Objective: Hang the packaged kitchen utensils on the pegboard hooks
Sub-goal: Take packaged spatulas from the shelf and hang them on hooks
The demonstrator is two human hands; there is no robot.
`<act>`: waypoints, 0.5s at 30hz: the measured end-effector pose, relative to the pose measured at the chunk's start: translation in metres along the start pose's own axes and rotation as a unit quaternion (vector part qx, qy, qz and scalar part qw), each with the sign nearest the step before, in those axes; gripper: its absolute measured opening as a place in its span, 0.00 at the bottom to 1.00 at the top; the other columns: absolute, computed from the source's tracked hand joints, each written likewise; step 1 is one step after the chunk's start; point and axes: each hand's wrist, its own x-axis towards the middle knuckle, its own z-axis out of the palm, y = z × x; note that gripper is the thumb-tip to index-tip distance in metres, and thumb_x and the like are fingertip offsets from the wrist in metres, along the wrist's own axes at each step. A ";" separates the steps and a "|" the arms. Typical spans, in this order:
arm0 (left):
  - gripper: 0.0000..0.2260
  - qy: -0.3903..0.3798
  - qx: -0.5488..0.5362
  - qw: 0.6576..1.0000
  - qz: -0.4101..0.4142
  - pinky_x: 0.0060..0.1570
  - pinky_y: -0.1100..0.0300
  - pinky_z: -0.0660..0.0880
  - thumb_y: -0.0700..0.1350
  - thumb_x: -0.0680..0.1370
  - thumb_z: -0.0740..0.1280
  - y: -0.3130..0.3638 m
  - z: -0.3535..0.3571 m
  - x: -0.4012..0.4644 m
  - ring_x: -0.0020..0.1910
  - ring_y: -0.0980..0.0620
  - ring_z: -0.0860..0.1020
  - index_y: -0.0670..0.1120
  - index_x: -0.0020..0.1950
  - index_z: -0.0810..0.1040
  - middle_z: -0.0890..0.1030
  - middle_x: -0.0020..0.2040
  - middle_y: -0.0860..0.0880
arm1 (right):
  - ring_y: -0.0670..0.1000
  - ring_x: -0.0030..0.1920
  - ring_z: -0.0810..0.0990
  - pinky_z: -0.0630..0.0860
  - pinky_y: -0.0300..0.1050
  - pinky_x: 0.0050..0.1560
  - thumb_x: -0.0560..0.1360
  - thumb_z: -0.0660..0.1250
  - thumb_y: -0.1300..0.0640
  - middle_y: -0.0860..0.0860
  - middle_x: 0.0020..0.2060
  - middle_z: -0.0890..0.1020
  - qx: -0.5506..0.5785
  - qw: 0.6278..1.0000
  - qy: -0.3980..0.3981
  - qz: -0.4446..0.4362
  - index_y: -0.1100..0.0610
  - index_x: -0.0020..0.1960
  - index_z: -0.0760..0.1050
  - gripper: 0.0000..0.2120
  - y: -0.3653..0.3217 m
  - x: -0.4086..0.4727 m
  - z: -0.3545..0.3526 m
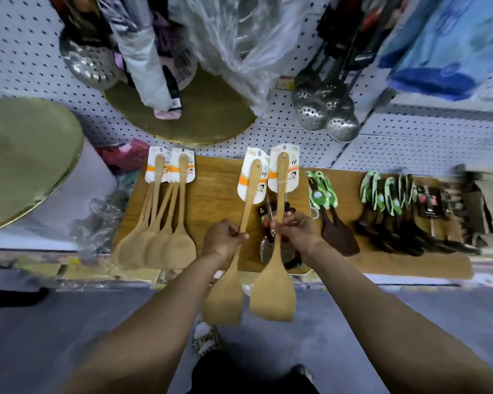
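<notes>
Head view: your left hand (224, 237) pinches the handle of one wooden spatula (239, 245), fingers curled round the shaft about midway, so the blade hangs below your wrist and the white-and-orange card tag (252, 177) points up toward the pegboard (282, 120). Your right hand (298, 231) grips a second wooden spatula (278, 237) the same way, thumb and fingers closed on the handle, its blade just beside the first one's and its own card (283, 169) raised a little higher. Both spatulas stand roughly upright, side by side, in front of a wooden board (214, 189) that leans at the base of the white pegboard. You can see a bunch of matching spatulas (160, 223) hanging at the left of that board, their tags close together. To the right of your hands hang dark brown spatulas (336, 226) with green tags, and further right a crowded row of similar dark utensils (396, 214). Above, perforated steel skimmers (325, 112) hang on the pegboard, near a round gold disc (199, 115) and clear plastic bags (239, 35). Whether either card's hole is on a hook, you cannot tell
</notes>
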 end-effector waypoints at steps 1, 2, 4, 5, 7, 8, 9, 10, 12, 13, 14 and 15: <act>0.10 0.002 0.000 1.000 0.010 0.49 0.54 0.76 0.49 0.71 0.76 0.011 0.010 -0.010 0.47 0.47 0.80 0.47 0.43 0.77 0.83 0.46 0.46 | 0.55 0.45 0.85 0.82 0.54 0.43 0.69 0.78 0.63 0.55 0.47 0.86 0.007 1.000 0.001 -0.006 0.53 0.40 0.71 0.16 0.000 -0.006 -0.016; 0.10 0.004 -0.001 1.000 0.017 0.47 0.55 0.74 0.48 0.71 0.76 0.022 0.022 -0.019 0.47 0.47 0.80 0.46 0.43 0.77 0.83 0.46 0.46 | 0.55 0.44 0.84 0.82 0.57 0.45 0.69 0.78 0.64 0.54 0.44 0.85 0.009 1.000 0.008 -0.011 0.54 0.40 0.70 0.16 0.000 -0.011 -0.033; 0.11 0.005 -0.009 1.000 0.027 0.43 0.57 0.72 0.46 0.71 0.77 0.049 0.052 -0.038 0.44 0.46 0.80 0.48 0.37 0.75 0.83 0.42 0.46 | 0.57 0.41 0.83 0.83 0.59 0.46 0.69 0.78 0.64 0.54 0.38 0.84 0.014 1.000 0.015 -0.022 0.54 0.38 0.70 0.16 0.002 -0.024 -0.076; 0.13 0.009 -0.020 0.999 0.032 0.42 0.57 0.71 0.45 0.70 0.77 0.064 0.069 -0.048 0.43 0.46 0.81 0.49 0.35 0.74 0.82 0.39 0.47 | 0.56 0.38 0.82 0.83 0.54 0.39 0.70 0.77 0.64 0.53 0.35 0.83 0.019 0.999 0.018 -0.028 0.54 0.37 0.70 0.16 0.002 -0.032 -0.101; 0.14 0.014 -0.037 0.999 0.037 0.43 0.56 0.73 0.45 0.70 0.77 0.093 0.106 -0.068 0.42 0.45 0.81 0.50 0.33 0.72 0.79 0.36 0.50 | 0.55 0.36 0.80 0.82 0.49 0.33 0.71 0.76 0.64 0.52 0.32 0.82 0.027 0.998 0.029 -0.040 0.56 0.36 0.71 0.15 0.007 -0.043 -0.156; 0.14 0.008 -0.043 0.998 0.043 0.45 0.56 0.74 0.45 0.71 0.77 0.108 0.125 -0.081 0.41 0.47 0.79 0.50 0.34 0.72 0.78 0.35 0.51 | 0.56 0.38 0.80 0.83 0.56 0.40 0.71 0.76 0.63 0.54 0.34 0.82 0.029 0.998 0.038 -0.048 0.56 0.37 0.72 0.14 0.011 -0.048 -0.185; 0.13 0.002 -0.051 0.997 0.054 0.44 0.57 0.73 0.44 0.71 0.76 0.124 0.146 -0.093 0.39 0.49 0.77 0.50 0.35 0.72 0.77 0.35 0.51 | 0.57 0.41 0.80 0.81 0.61 0.46 0.71 0.77 0.62 0.57 0.36 0.81 0.033 0.997 0.041 -0.049 0.56 0.37 0.72 0.14 0.015 -0.056 -0.216; 0.13 -0.009 -0.065 0.996 0.059 0.41 0.60 0.72 0.43 0.72 0.75 0.141 0.169 -0.105 0.36 0.52 0.76 0.49 0.35 0.72 0.76 0.34 0.51 | 0.57 0.42 0.80 0.80 0.62 0.48 0.71 0.77 0.62 0.58 0.38 0.81 0.043 0.997 0.044 -0.056 0.56 0.38 0.71 0.14 0.018 -0.063 -0.247; 0.12 -0.029 -0.092 0.993 0.066 0.31 0.69 0.69 0.41 0.74 0.74 0.169 0.203 -0.120 0.32 0.57 0.73 0.47 0.37 0.71 0.75 0.33 0.53 | 0.56 0.40 0.81 0.81 0.56 0.43 0.73 0.75 0.63 0.56 0.38 0.81 0.070 0.994 0.051 -0.067 0.56 0.38 0.70 0.14 0.022 -0.073 -0.296; 0.12 -0.035 -0.094 0.992 0.078 0.28 0.71 0.67 0.41 0.74 0.74 0.187 0.227 -0.131 0.32 0.59 0.72 0.47 0.38 0.71 0.75 0.33 0.53 | 0.54 0.39 0.81 0.81 0.51 0.38 0.74 0.74 0.64 0.55 0.37 0.81 0.091 0.991 0.063 -0.074 0.56 0.38 0.70 0.14 0.025 -0.083 -0.327; 0.12 -0.042 -0.096 0.990 0.093 0.28 0.72 0.67 0.40 0.73 0.74 0.206 0.248 -0.140 0.31 0.59 0.72 0.47 0.37 0.71 0.75 0.33 0.53 | 0.52 0.37 0.81 0.80 0.47 0.34 0.74 0.73 0.64 0.54 0.37 0.81 0.109 0.988 0.074 -0.085 0.55 0.38 0.69 0.14 0.029 -0.090 -0.357; 0.12 -0.048 -0.097 0.988 0.109 0.28 0.70 0.68 0.41 0.73 0.74 0.227 0.270 -0.148 0.31 0.59 0.72 0.47 0.37 0.71 0.75 0.32 0.53 | 0.51 0.36 0.81 0.78 0.46 0.32 0.75 0.72 0.64 0.53 0.36 0.81 0.120 0.984 0.086 -0.096 0.55 0.38 0.69 0.14 0.031 -0.099 -0.388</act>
